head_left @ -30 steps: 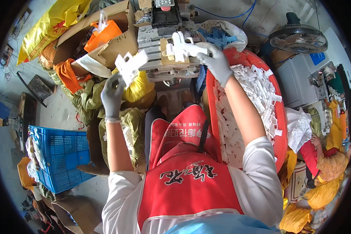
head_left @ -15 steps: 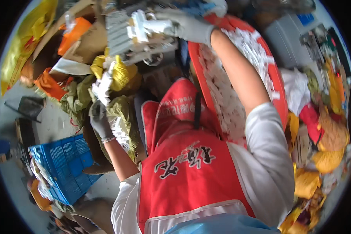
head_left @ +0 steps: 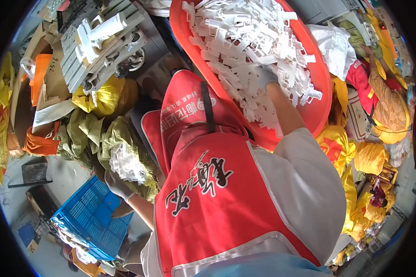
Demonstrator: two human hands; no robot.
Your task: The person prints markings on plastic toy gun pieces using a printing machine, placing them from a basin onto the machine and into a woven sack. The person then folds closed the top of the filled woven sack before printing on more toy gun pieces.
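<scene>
Cluttered workshop floor, right hand (head_left: 266, 76) fingers buried in red tub (head_left: 320, 99) parts, left hand (head_left: 119, 184) gripping white plastic piece (head_left: 126, 165).

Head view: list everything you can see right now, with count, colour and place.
Round plastic tub: one, red, upper right.
Moulded plastic parts: many, white, heaped in tub.
Slatted plastic crate: one, blue, lower left.
Woven sacks: several, olive green, left of centre.
Metal fixture: one, grey, upper left, with white part on it.
Tied bags: several, yellow, right.
Left hand: grey glove, grip on white parts.
Right hand: grey glove, in heap.
</scene>
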